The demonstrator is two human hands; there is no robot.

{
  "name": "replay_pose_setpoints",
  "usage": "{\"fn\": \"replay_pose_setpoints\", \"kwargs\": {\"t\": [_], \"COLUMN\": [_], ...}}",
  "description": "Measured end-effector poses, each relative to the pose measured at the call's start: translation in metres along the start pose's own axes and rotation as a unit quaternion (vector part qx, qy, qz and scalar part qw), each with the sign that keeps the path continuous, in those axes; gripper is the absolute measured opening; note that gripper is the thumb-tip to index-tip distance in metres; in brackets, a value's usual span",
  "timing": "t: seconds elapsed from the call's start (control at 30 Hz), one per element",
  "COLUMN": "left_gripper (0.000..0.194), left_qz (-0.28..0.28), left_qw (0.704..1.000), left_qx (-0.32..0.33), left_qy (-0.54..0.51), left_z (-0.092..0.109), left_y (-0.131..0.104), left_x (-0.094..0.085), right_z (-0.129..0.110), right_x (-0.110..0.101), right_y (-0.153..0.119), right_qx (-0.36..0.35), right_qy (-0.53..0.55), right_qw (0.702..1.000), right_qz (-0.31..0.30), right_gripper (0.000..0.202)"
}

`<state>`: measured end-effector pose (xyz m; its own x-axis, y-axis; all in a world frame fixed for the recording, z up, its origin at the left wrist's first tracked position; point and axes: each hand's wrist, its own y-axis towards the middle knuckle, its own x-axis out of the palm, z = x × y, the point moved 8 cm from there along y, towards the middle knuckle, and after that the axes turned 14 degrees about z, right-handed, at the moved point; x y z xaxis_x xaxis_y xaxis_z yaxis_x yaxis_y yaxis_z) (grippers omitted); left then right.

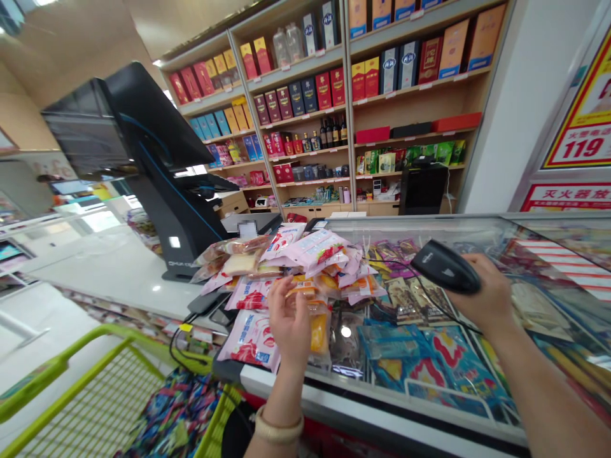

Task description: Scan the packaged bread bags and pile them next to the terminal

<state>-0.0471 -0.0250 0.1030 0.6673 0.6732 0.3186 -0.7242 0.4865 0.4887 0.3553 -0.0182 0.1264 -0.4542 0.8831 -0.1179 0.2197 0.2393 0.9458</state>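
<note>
In my right hand (484, 296) is a black barcode scanner (446, 266), gripped by its handle above the glass-topped freezer. The scanner's head points left toward a pile of packaged snacks. My left hand (289, 318) is over the front of that pile, fingers loosely bent and thumb apart, with nothing visible between them. Close to its fingertips lie yellow-orange packs (319, 332). A pink-and-white pack (251, 340) lies just left of the wrist. More pink packs (317, 248) are heaped on top, and clear bread-like packs (241, 262) lie at the back left.
A black checkout terminal (167, 184) stands on the white counter (105, 261). Below it is a green shopping cart (71, 381) holding colourful wrapped items (172, 413). The freezer (382, 407) contains bagged goods. Behind are shelves (305, 117) of boxes and bottles. The scanner's cable crosses the glass.
</note>
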Motion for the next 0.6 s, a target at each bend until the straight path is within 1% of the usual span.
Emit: {"fn": "replay_pose_setpoints", "kwargs": {"t": [0.1, 0.17, 0.23, 0.3, 0.4, 0.5, 0.6], "left_gripper": [0.041, 0.050, 0.054, 0.052, 0.046, 0.042, 0.041], "left_qz": [0.025, 0.028, 0.006, -0.027, -0.050, -0.049, -0.051], "left_qw": [0.992, 0.982, 0.974, 0.964, 0.955, 0.954, 0.953], "left_qx": [-0.122, -0.179, -0.216, -0.251, -0.284, -0.291, -0.297], "left_qy": [-0.030, -0.051, -0.068, -0.080, -0.074, -0.045, -0.031], "left_z": [-0.013, -0.017, -0.018, -0.019, -0.021, -0.023, -0.023], "left_y": [0.023, 0.032, 0.035, 0.033, 0.029, 0.029, 0.030], "left_x": [0.014, 0.023, 0.033, 0.045, 0.058, 0.068, 0.076], "right_z": [0.001, -0.001, -0.003, -0.004, -0.005, -0.003, 0.000], "right_x": [0.000, -0.002, -0.003, -0.002, -0.002, -0.001, 0.000], "right_y": [-0.001, -0.001, 0.000, 0.000, 0.001, 0.000, -0.001], "right_qx": [-0.003, -0.020, -0.030, -0.023, -0.016, -0.008, -0.004], "right_qy": [0.000, 0.006, 0.007, 0.004, 0.009, 0.010, 0.009], "right_qw": [1.000, 1.000, 0.999, 1.000, 1.000, 1.000, 1.000], "right_qz": [0.001, 0.015, 0.023, 0.016, 0.007, 0.001, 0.002], "right_gripper": [0.019, 0.020, 0.020, 0.018, 0.016, 0.017, 0.018]}}
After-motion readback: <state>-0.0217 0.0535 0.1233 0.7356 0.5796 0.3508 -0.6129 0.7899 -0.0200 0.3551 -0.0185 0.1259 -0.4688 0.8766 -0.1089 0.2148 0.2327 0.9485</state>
